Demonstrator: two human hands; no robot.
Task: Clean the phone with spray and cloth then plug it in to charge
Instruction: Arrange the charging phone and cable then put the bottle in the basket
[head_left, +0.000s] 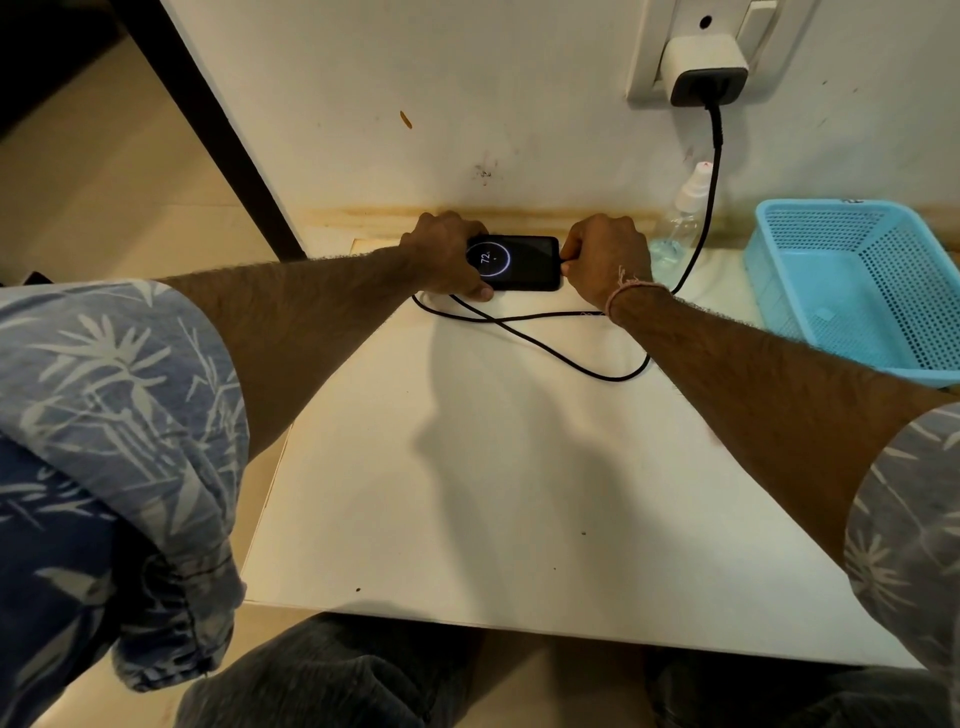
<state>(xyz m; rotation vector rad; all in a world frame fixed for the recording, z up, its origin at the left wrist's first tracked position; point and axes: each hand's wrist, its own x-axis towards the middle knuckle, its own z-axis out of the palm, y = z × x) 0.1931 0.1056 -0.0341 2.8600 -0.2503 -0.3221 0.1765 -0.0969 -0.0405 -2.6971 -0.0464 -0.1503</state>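
While the fingers of the left hand (447, 257) curl round the nine-o'clock end of the phone (519, 265), thumb tucked against its near edge, the right hand (608, 260) has thumb and forefinger pinched tight at the three-o'clock end. That's just where the charging cable (571, 358) meets the handset, though the plug itself is hidden under the knuckles. And look, the screen is lit with a ring and a 72, so I'd say power is getting through!

The phone lies flat at twelve o'clock on the white table (467, 467), hard up against the wall. It's a stiff, light slab, glass-faced and slick, so the short ends are the sensible place to hold it, and that's where both hands are. I'd keep the pull off that connector, as it looks like the weak point.

From the right hand the black cable loops loosely across the tabletop, then climbs at one o'clock to the charger (706, 67) seated in the wall socket. The clear spray bottle (680, 223) stands at one o'clock beside the rising cable, and a blue plastic basket (857, 291) sits out at two o'clock. The cloth I can't pick out from here.
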